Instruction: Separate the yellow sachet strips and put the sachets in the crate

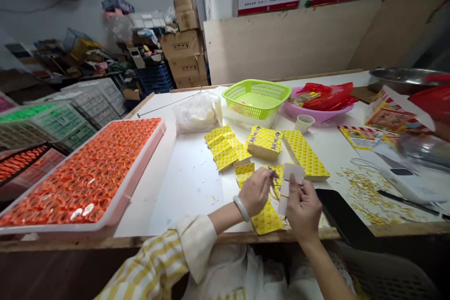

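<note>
My right hand [305,206] is closed on a card strip [288,183], its plain white back facing me and dark slits across it. Close to its left, my left hand [256,192] has thumb and fingers pinched together; what they hold, if anything, is too small to make out. Beneath the hands lie yellow patterned cards [267,219], partly hidden by them. Just beyond are a fanned pile of yellow card strips [225,147], a stacked block of yellow cards [264,140] with dark lettering, and a long yellow stack [306,153].
At left stands a tray [117,215] of orange-wrapped round pieces. A green basket [256,96], a purple basin [319,111] and a paper cup [304,123] stand behind. On the right lie a black phone [342,215], yellow scraps [372,197], a pen [408,202] and a white device [409,183].
</note>
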### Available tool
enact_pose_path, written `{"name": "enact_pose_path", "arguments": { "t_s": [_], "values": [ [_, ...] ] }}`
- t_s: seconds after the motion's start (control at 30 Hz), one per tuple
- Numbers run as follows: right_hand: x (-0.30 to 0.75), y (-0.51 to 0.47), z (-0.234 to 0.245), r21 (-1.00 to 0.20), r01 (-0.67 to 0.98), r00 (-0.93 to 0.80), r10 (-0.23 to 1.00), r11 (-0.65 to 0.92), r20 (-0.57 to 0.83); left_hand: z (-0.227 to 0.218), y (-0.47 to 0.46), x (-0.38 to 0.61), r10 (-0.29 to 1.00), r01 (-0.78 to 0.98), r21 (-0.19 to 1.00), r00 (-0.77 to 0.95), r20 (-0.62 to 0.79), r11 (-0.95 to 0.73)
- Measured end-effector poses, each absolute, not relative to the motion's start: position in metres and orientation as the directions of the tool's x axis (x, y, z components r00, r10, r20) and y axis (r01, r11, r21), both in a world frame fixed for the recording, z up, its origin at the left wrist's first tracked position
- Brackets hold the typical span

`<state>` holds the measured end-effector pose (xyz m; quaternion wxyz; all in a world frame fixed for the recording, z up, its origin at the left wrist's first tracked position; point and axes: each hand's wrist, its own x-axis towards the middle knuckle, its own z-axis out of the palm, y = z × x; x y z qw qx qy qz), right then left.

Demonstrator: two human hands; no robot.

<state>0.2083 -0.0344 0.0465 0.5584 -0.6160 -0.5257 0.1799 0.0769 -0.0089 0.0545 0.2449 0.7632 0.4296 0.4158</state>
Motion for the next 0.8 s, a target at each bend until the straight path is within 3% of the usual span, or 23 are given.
{"name": "enact_pose_path", "arguments": {
  "t_s": [0.13,0.27,0.4,0.6,0.8],
  "values": [
    [0.229,-0.021,0.032,-0.852,0.504,0.283,0.904,0.145,0.322,0.021,-0.010,0.036,0.861,0.702,0.503,0.366,0.354,-0.505],
    [0.225,-0.009,0.017,-0.674,0.716,0.045,0.952,0.180,0.303,-0.010,-0.011,0.028,0.847,0.775,0.344,0.470,0.248,-0.530],
    [0.213,0.001,0.006,-0.566,0.796,-0.108,0.970,0.216,0.218,-0.019,-0.002,0.035,0.782,0.696,0.362,0.583,0.220,-0.620],
    [0.214,0.011,-0.003,-0.416,0.882,-0.170,0.973,0.221,0.156,-0.025,0.005,0.038,0.759,0.630,0.438,0.604,0.243,-0.642],
    [0.211,0.013,-0.003,-0.041,0.965,-0.245,0.944,0.260,0.222,-0.031,0.004,0.043,0.767,0.626,0.456,0.586,0.260,-0.633]
  ]
}}
